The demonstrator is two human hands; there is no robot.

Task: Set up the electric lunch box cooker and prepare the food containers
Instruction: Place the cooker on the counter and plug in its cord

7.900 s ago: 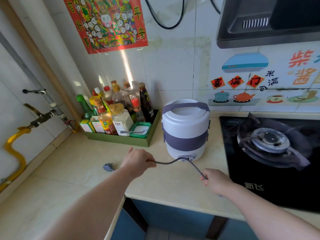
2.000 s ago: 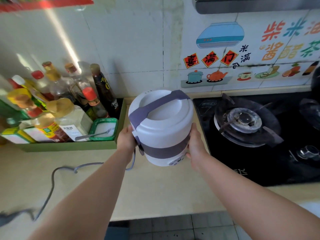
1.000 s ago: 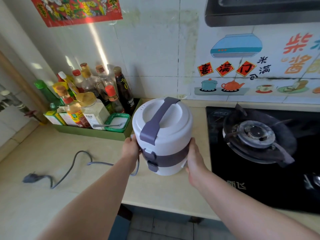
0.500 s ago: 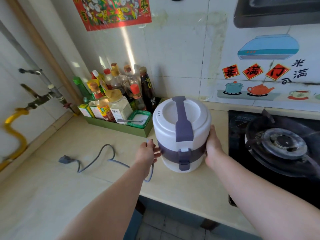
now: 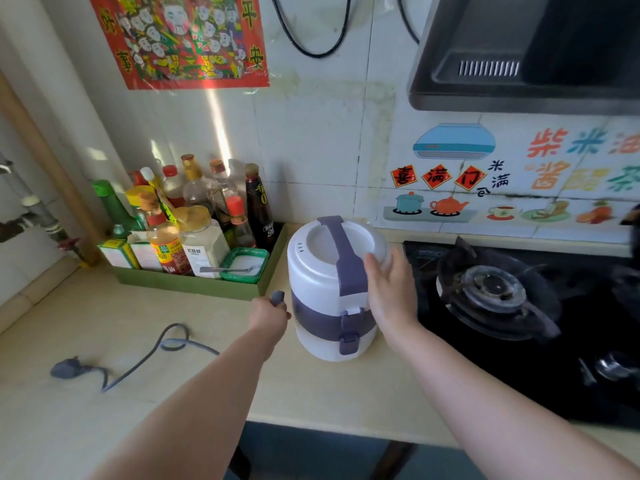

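Observation:
The white electric lunch box cooker (image 5: 318,271), with a purple band, handle and front latch, stands on the beige counter (image 5: 329,389) left of the stove. My right hand (image 5: 389,289) lies flat against its right side, fingers up by the lid. My left hand (image 5: 268,315) is closed on the grey appliance-end connector of the power cord (image 5: 145,358), just left of the cooker's body. The cord trails across the counter to its wall plug (image 5: 65,368), which lies loose at the left.
A green tray (image 5: 194,284) of sauce bottles and a small green salt dish (image 5: 244,265) stands against the wall left of the cooker. A black gas stove (image 5: 491,289) fills the right side, a range hood (image 5: 519,57) above it. The counter's front edge runs below my arms.
My left hand has left the cooker's side and now grips the cord's connector beside it. My right hand has slid higher on the cooker. The cooker rests on the counter.

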